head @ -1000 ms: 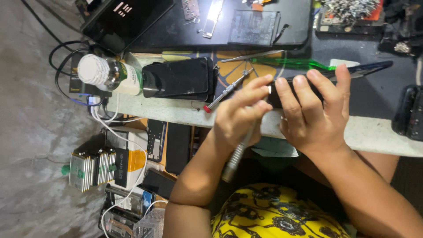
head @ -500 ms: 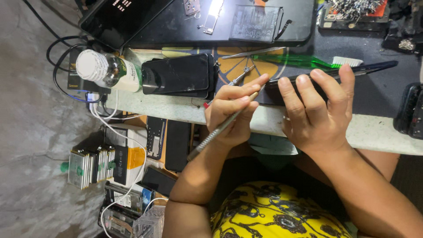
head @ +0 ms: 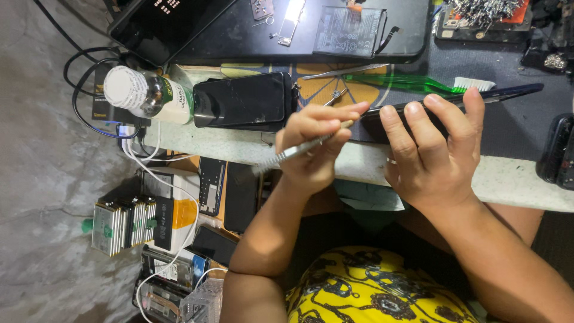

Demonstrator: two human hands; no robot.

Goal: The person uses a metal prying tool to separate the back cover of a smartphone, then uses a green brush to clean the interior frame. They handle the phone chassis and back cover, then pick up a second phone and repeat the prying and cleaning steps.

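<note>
Left hand (head: 314, 146) is pinching a thin metal tool (head: 299, 149), tip pointing at the near end of the dark phone (head: 454, 98). Right hand (head: 430, 152) is clamping that phone down, fingers draped over its top, at the front edge of the surface (head: 514, 182). Tip contact with the phone is probably happening, but the fingers are hiding it.

Risks: the tool is slipping off the seam and gouging the glass or jabbing the right fingers. The phone is sitting close to the edge, so a hard push could be sending it off. A second black phone (head: 242, 98) and a bottle (head: 146, 93), both left of the held phone, could be getting knocked.
</note>
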